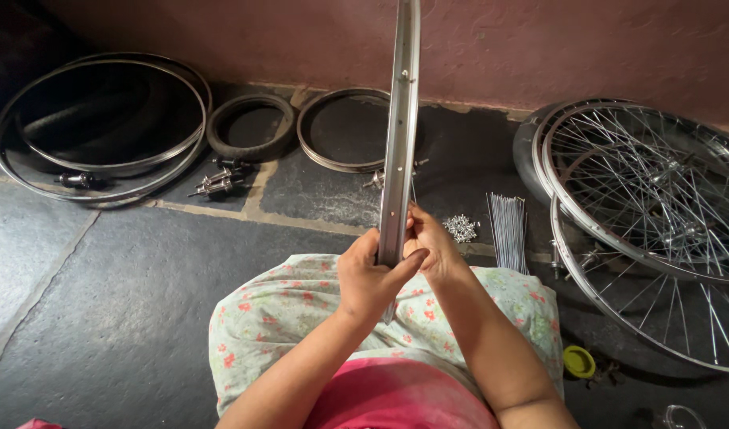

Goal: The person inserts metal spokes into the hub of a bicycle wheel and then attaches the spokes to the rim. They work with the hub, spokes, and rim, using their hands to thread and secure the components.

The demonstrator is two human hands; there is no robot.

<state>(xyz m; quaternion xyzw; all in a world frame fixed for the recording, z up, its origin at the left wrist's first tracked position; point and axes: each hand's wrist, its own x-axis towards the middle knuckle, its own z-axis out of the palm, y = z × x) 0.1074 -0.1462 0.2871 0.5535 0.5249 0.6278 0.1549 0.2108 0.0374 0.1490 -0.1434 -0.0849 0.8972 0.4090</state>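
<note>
The fingers of the left hand point(370, 278) are curled around the near edge of a bare metal wheel rim point(401, 127), with the thumb stretched along its right side, so that the rim is clasped firmly. The right hand point(432, 245) is pressed against the rim's other side; its fingers are bent toward the metal, but whether something small is pinched between them cannot be told. The rim is held upright and edge-on above the lap, and it runs out of view at the top. A floral cloth point(285, 310) is spread over the knees beneath both hands.

On the dark stone floor point(102, 302), a heap of small silver nipples point(461, 228) is seen just beyond the right hand, and a bundle of loose spokes point(507, 230) is laid beside it. Two spoked wheels point(651, 214) are stacked to the right, and a small yellow cap point(578, 361) is found below them. To the left, several bare rims point(102, 127) and a small tyre point(251, 125) are laid flat, with axle hubs point(217, 183) set near them. A further small rim point(341, 131) is partly hidden behind the held one. The floor is bounded by a pinkish plastered wall point(539, 48).
</note>
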